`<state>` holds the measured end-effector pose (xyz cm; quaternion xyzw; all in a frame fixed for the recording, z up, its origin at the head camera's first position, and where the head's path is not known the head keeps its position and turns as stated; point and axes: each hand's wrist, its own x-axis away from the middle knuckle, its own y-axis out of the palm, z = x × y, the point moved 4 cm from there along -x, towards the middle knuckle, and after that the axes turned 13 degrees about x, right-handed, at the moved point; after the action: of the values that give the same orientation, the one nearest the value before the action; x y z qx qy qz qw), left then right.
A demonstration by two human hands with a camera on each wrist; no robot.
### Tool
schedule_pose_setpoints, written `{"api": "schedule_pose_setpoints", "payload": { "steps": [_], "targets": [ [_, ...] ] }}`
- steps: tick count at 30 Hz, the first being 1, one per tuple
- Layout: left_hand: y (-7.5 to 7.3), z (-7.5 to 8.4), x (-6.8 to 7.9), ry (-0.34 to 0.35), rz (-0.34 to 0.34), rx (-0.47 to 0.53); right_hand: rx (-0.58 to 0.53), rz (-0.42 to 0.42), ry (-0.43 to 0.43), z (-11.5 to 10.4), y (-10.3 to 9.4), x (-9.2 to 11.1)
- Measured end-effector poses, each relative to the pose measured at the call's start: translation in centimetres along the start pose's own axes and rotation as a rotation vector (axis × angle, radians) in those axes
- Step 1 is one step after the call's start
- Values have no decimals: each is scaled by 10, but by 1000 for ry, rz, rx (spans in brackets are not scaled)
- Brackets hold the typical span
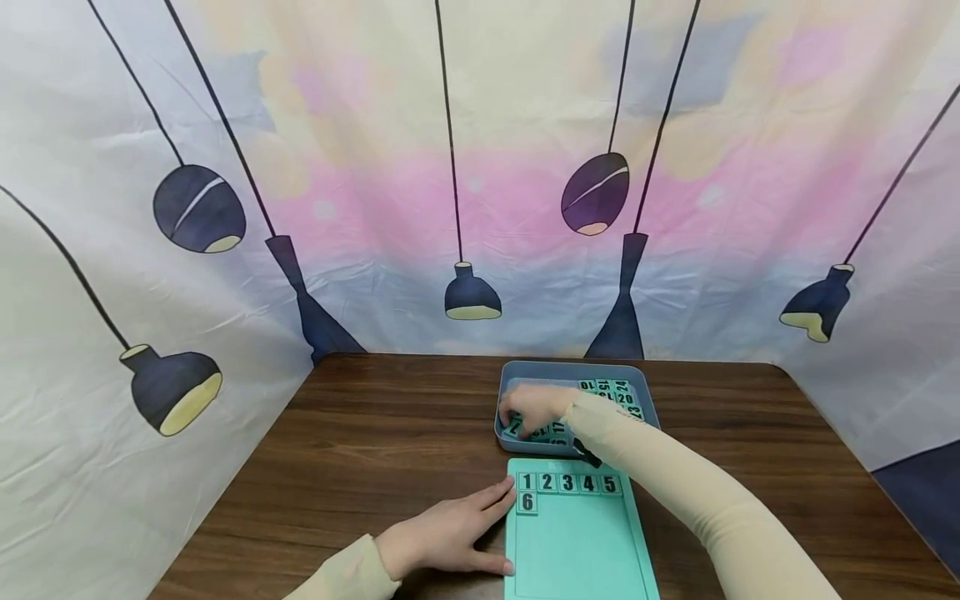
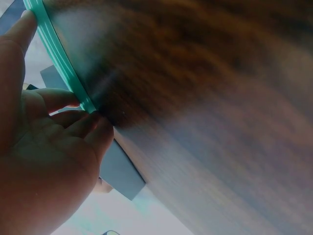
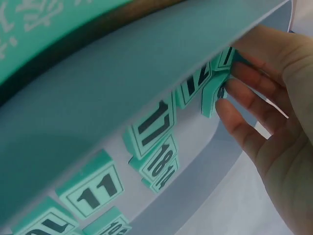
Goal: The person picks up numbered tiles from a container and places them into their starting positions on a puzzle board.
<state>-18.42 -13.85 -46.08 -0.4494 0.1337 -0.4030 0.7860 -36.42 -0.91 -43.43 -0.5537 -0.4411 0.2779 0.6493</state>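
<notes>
A mint-green number board (image 1: 581, 546) lies near the table's front, with tiles 1 to 5 along its top row and a 6 tile (image 1: 527, 502) below the 1. My left hand (image 1: 453, 533) rests beside it, fingers spread, thumb and fingertips touching its left edge. Behind the board stands a blue-grey tray (image 1: 517, 368) of loose number tiles. My right hand (image 1: 536, 404) reaches into its left part. In the right wrist view, the fingertips touch a tilted tile (image 3: 209, 98) whose number is partly covered; no firm pinch shows. Tiles 17 (image 3: 154, 122) and 11 (image 3: 98, 193) lie nearby.
The brown wooden table (image 1: 375, 433) extends to both sides of the board and tray. A curtain (image 1: 360, 192) printed with hanging lamps stands behind the table. My right forearm (image 1: 675, 475) crosses over the board's upper right corner and the tray's front right.
</notes>
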Motion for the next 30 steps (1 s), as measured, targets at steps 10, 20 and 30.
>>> {"api": "schedule_pose_setpoints", "payload": {
  "steps": [10,20,30],
  "targets": [
    [0,1,1,0,-6,-3,32,0,44,-4,1,2],
    [2,1,0,-3,6,-5,-90,68,167,9,-5,23],
    [3,1,0,-2,19,-23,-144,127,211,25,0,47]
  ]
}}
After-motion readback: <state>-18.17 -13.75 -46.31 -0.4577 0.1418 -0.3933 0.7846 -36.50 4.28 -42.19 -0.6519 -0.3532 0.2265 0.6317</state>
